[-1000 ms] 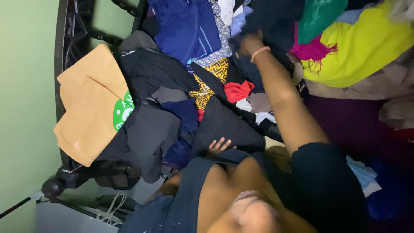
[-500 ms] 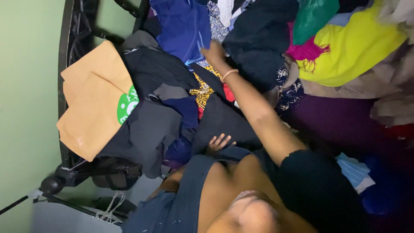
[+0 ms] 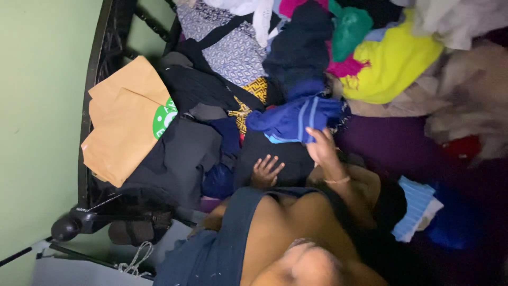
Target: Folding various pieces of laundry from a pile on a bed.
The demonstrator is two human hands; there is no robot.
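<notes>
My right hand [image 3: 321, 147], with a thin bracelet at the wrist, is shut on a blue garment with pale stripes [image 3: 291, 121] and holds it just above the heap of clothes. My left hand [image 3: 266, 170] rests with its fingers spread on a black garment [image 3: 280, 159] close to my body. Under and around both hands lie dark clothes, among them a yellow-and-black patterned piece [image 3: 253, 98].
A brown paper bag with a round green mark [image 3: 124, 130] lies at the left against a black metal frame [image 3: 92, 95] and a green wall. A yellow garment [image 3: 391, 69], a green one [image 3: 350, 26], a grey patterned cloth [image 3: 235, 53] and a folded light-blue cloth [image 3: 418, 207] lie around.
My right arm was stretched far into the pile; it has drawn back toward my body and now holds the blue garment. The left hand has stayed on the black cloth.
</notes>
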